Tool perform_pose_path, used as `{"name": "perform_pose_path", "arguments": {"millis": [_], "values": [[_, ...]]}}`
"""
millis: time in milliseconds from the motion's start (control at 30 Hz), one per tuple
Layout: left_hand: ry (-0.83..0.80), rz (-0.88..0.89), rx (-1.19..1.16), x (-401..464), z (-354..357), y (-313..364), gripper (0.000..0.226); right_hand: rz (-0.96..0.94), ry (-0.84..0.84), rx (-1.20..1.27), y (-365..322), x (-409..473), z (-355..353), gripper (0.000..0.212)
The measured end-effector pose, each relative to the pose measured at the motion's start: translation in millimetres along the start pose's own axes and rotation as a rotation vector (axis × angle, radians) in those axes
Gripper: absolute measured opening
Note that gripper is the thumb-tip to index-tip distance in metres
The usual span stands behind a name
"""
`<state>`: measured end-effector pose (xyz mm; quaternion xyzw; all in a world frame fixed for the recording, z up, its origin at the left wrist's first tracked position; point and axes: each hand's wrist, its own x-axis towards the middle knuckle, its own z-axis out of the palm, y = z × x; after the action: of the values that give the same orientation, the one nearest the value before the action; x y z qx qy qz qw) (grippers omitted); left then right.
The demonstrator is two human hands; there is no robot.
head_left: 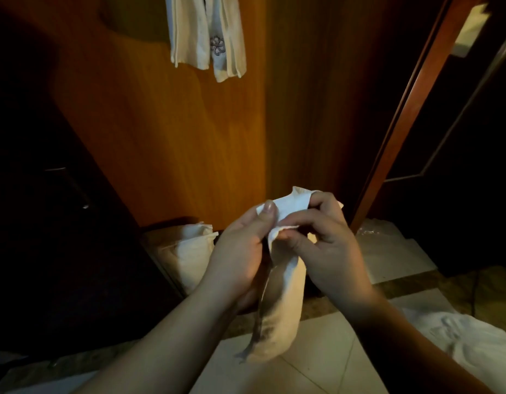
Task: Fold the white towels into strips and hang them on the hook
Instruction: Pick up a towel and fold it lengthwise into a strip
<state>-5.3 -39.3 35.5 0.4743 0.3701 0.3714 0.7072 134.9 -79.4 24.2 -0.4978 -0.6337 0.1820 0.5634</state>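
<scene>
Both forearms reach in from the bottom edge, and the two hands meet at the middle of the view around one white towel. Left hand grips the towel from the side, its thumb pressed flat on the upper fold and its fingers curled round behind the cloth. Right hand pinches the same top edge, forefinger and thumb closed on the fold just beside the left thumb, the other fingers bent loosely below. From under both sets of fingers the towel hangs down as a narrow folded strip, its lower end loose above the pale floor tiles.

Well above the fingers, hung towels drop in folded strips down a wooden door; one carries a small stitched flower mark. What they hang from lies past the top edge. Left of the left hand's fingers, a stack of towels sits low against the door's foot. Right of the right hand, a crumpled towel lies on the floor, and a door frame slants upward beyond it.
</scene>
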Motion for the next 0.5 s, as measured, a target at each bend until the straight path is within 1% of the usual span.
{"name": "perform_pose_path", "arguments": {"millis": [67, 167, 233, 267, 333, 400, 433, 500], "values": [[0.008, 0.019, -0.005, 4.2, -1.8, 3.1, 0.039, 0.017, 0.04, 0.012, -3.9, 6.4, -4.1, 0.002], [-0.035, 0.053, -0.024, 5.8, -3.9, 7.8, 0.04, -0.027, 0.077, -0.045, -11.3, 16.0, -10.9, 0.011], [-0.06, 0.048, -0.069, 5.2, -4.2, 9.8, 0.043, -0.041, 0.064, -0.06, -16.4, 23.1, -12.8, 0.014], [-0.075, 0.042, -0.101, 4.5, -4.5, 11.3, 0.046, -0.034, 0.055, -0.058, -18.1, 26.2, -12.7, 0.012], [-0.122, 0.024, -0.172, 3.1, -6.2, 14.4, 0.057, -0.016, 0.041, -0.07, -21.0, 31.2, -11.8, 0.016], [-0.199, 0.017, -0.235, 3.3, -9.6, 17.5, 0.061, 0.003, 0.029, -0.079, -22.5, 33.6, -11.2, 0.019], [-0.236, 0.024, -0.225, 4.4, -11.3, 17.7, 0.06, 0.006, 0.022, -0.083, -23.4, 34.1, -11.1, 0.019], [-0.253, 0.07, -0.061, 7.8, -14.2, 19.7, 0.048, 0.011, 0.007, -0.104, -24.5, 35.3, -11.0, 0.02]]}}
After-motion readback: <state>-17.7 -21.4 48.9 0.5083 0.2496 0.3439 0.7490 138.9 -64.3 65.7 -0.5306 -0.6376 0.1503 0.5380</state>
